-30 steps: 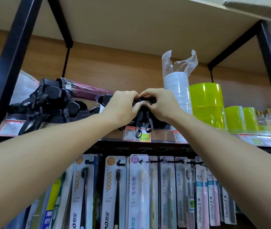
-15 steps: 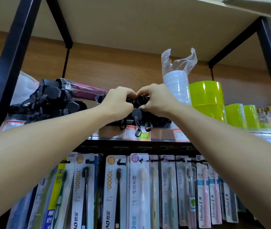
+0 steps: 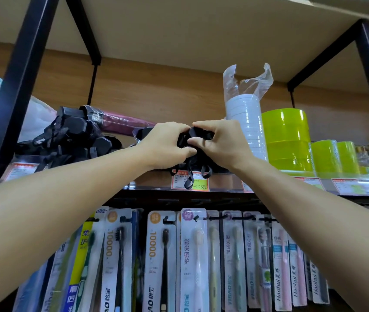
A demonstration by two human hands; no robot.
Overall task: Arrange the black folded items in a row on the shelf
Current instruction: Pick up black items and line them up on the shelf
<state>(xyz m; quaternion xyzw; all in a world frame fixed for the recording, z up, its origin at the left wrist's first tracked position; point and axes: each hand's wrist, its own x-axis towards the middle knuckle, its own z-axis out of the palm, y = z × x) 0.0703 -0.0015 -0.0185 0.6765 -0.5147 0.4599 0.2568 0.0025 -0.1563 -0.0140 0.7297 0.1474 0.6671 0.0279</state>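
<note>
Black folded umbrellas lie on the shelf (image 3: 152,183) with their handle ends facing me. One black folded umbrella (image 3: 193,137) sits at the shelf's middle; my left hand (image 3: 167,145) and my right hand (image 3: 221,143) both grip its handle end, fingers curled around it. Its wrist straps (image 3: 190,176) hang over the shelf edge across a price label. A heap of several more black umbrellas (image 3: 73,136) lies at the left, straps tangled. Another black handle (image 3: 142,132) peeks out behind my left hand.
A maroon umbrella (image 3: 120,120) in plastic lies behind the heap. A bagged stack of white cups (image 3: 246,122) and yellow-green tape rolls (image 3: 287,138) stand right of my hands. Black frame posts (image 3: 14,86) flank the shelf. Packaged toothbrushes (image 3: 192,262) hang below.
Both hands have stayed closed together on the same umbrella's end, lifting it slightly and shifting their fingers on it. The heap at the left has not moved.
</note>
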